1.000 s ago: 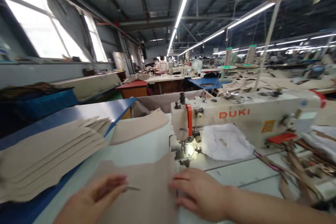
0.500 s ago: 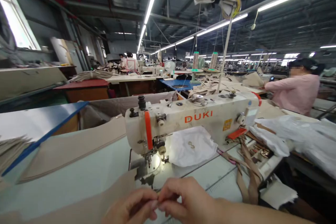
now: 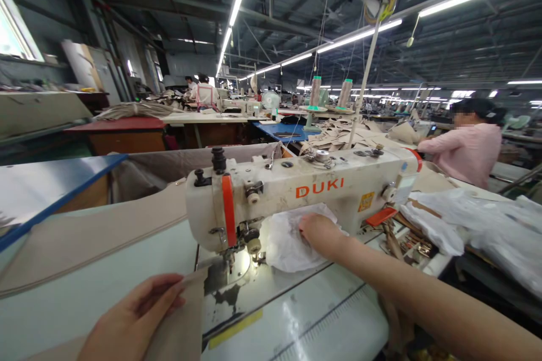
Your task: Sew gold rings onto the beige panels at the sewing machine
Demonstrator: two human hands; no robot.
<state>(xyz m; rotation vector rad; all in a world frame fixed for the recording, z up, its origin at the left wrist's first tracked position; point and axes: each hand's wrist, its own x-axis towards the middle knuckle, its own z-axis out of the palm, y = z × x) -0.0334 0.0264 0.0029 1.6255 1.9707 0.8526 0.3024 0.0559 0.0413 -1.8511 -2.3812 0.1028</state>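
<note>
My left hand (image 3: 141, 310) pinches the edge of a beige fabric piece (image 3: 180, 321) just in front of the needle area of the sewing machine (image 3: 275, 192). My right hand (image 3: 319, 232) reaches under the machine arm onto a white cloth or bag (image 3: 282, 245). Its fingers are bent down against the white surface, and the fingertips are largely hidden, so whatever they pinch does not show. The presser foot (image 3: 231, 259) stands beside the lit needle plate, apart from the fabric in my left hand.
A larger beige panel (image 3: 105, 237) lies left of the machine. A tray of small metal parts (image 3: 419, 247) and white plastic (image 3: 486, 231) are on the right. A yellow strip (image 3: 235, 328) marks the bed near a ruler scale. A person in pink (image 3: 466, 146) works behind at right.
My hands were together at the front edge; they have parted. The right has gone forward onto the white cloth, covering the small gold-coloured rings there. The left has moved left, onto the fabric's edge.
</note>
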